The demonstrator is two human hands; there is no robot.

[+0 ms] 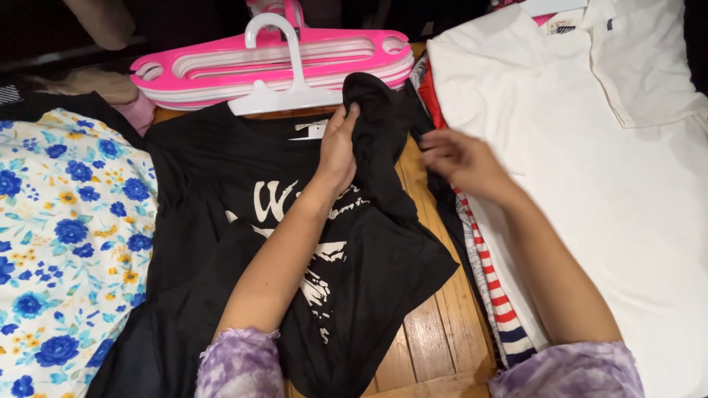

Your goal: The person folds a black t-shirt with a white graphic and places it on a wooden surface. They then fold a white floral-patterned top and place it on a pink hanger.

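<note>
Your left hand [338, 149] pinches the folded-over shoulder of the black printed cotton T-shirt [243, 221] lying on the slatted wooden table [435, 332]; your right hand [461, 161], blurred, fingers curled, grips its sleeve edge. One side folded, the rest still spread.

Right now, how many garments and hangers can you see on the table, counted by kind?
Black T-shirt, held by the left hand and right hand: 1
White polo shirt: 1
Floral cloth: 1
Striped garment, mostly covered: 1
Hangers, pink and white, stacked, exact number unclear: at least 2
Total: at least 6
</note>
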